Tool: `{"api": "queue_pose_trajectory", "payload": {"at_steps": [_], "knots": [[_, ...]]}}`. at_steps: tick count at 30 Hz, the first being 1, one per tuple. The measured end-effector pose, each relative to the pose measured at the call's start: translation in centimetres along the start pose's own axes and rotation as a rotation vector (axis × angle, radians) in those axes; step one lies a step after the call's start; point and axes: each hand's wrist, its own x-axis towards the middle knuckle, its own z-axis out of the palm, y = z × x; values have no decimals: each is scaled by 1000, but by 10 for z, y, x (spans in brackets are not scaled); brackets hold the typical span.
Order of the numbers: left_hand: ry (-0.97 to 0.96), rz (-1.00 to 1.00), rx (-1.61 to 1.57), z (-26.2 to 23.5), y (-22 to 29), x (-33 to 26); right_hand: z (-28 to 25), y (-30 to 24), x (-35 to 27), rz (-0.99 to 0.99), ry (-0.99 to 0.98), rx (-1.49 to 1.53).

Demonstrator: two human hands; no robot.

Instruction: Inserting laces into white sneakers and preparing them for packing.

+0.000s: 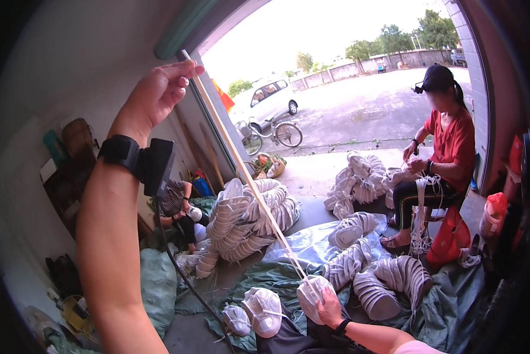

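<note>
While the right hand (330, 307) half hides its gripped mask (312, 295), the left hand (161, 91) pinches the strap (241, 165) (end unseen).

White strap (241, 159) taut, diagonal; white mask (309, 298) below.

The taut white strap (247, 177) cuts slantwise across the air in front of me — I pass on either side, not through. Below, stacked white masks (247, 218) and more stacks (389, 283) crowd the green tarp (448, 312); bare floor (312, 174) opens beyond — toward the seated person (442, 159).
</note>
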Motion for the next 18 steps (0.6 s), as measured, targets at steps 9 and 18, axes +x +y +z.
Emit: {"api": "queue_pose_trajectory", "payload": {"at_steps": [9,18], "knots": [[-63,114,103,-17,-40,16,18,8,21,67,-4,20],[115,148,-101,4,-100,17,65,58,57,101,34,22]]}}
